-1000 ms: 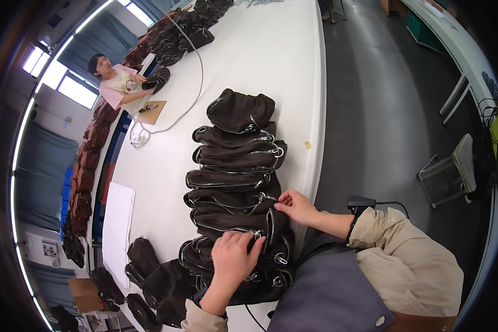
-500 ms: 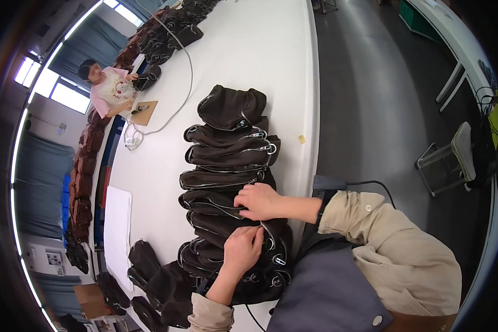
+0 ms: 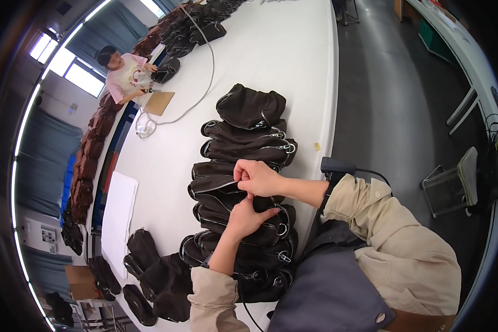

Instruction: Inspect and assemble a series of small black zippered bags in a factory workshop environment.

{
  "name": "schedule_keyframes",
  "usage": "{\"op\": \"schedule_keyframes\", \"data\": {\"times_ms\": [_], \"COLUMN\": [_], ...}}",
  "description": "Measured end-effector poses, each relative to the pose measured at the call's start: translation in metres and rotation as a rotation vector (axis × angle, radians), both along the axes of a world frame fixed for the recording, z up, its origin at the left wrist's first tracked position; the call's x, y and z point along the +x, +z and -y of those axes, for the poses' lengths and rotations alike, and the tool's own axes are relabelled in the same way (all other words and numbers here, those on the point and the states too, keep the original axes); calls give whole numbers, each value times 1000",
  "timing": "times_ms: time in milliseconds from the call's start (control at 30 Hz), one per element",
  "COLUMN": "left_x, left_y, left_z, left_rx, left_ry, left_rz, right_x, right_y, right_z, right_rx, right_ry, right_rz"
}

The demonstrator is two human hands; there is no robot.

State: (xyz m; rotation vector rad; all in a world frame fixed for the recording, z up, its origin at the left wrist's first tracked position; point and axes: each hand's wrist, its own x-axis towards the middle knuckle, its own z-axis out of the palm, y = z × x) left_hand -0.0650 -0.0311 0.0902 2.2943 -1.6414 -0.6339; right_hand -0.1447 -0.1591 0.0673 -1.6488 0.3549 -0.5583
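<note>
A row of dark brown zippered pouches (image 3: 249, 108) lies packed together on the white table (image 3: 293, 55), their zips edged in silver, with metal pulls and rings at the right ends. My right hand (image 3: 257, 178) is closed in a pinch at the zip edge of a pouch (image 3: 213, 185) midway down the row; its fingertips hide the exact spot gripped. Just below, my left hand (image 3: 246, 218) rests over the neighbouring pouch, thumb stretched to the right and apart from the index finger, which reaches up close to the right hand. Its other fingers are partly hidden.
More dark pouches (image 3: 169, 288) lie loosely at the lower left, near a white sheet (image 3: 119, 202). Across the table a person (image 3: 130, 77) handles a dark pouch beside a tan board (image 3: 160, 103). A grey cable (image 3: 211, 72) curves over the tabletop. A stool (image 3: 454, 182) stands at right.
Both hands have moved up the row relative to the pouches. The left thumb has spread away from the fingers. The view has shifted, and the person opposite has lifted a hand off the board.
</note>
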Motion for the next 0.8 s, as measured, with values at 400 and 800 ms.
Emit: {"op": "schedule_keyframes", "data": {"times_ms": [400, 800], "left_x": [35, 28], "left_y": [-6, -10], "left_z": [12, -2], "left_rx": [-264, -290], "left_ry": [409, 390], "left_rz": [-745, -666], "right_x": [-68, -59], "right_y": [-9, -17], "right_z": [-10, -27], "right_rx": [-483, -984], "right_ry": [-36, -49], "right_rz": [98, 244]}}
